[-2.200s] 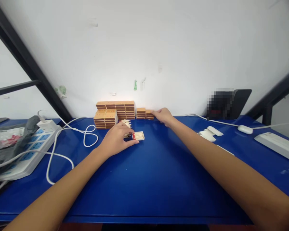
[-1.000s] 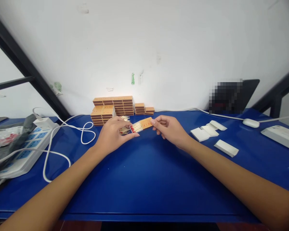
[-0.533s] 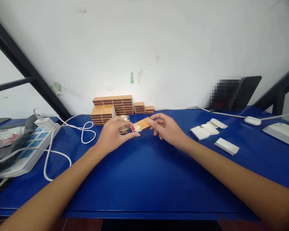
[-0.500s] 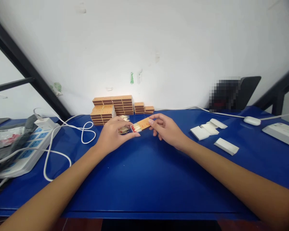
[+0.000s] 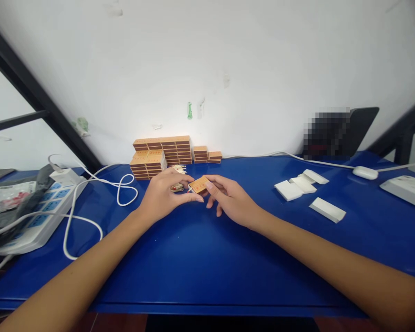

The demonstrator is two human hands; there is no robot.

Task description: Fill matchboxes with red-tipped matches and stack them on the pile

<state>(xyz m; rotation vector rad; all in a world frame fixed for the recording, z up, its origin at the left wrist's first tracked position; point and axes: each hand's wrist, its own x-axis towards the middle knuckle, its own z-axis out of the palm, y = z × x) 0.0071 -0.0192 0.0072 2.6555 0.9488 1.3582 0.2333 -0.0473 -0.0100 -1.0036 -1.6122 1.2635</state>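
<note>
Between my two hands, above the blue table, is an orange matchbox [image 5: 198,185], its tray almost fully inside the sleeve. My left hand [image 5: 164,192] grips its left end between thumb and fingers. On the right end, the thumb and fingers of my right hand [image 5: 230,197] close on the sleeve. Loose matches [image 5: 177,186] lie behind my left hand, partly hidden by it. Further back, a tall stack of matchboxes [image 5: 162,152] stands against the wall, with two smaller stacks of matchboxes [image 5: 200,155] to its right.
White empty-looking trays [image 5: 327,210] lie on the right of the blue table [image 5: 207,267]. A white power strip [image 5: 51,212] and looping white cable [image 5: 67,230] occupy the left. A black tablet-like object [image 5: 361,129] leans at the back right, near a white case [image 5: 365,173].
The matchbox's tray of red-tipped matches has slid into the orange sleeve. My right hand has moved left towards my left hand, pushing the sleeve over it.
</note>
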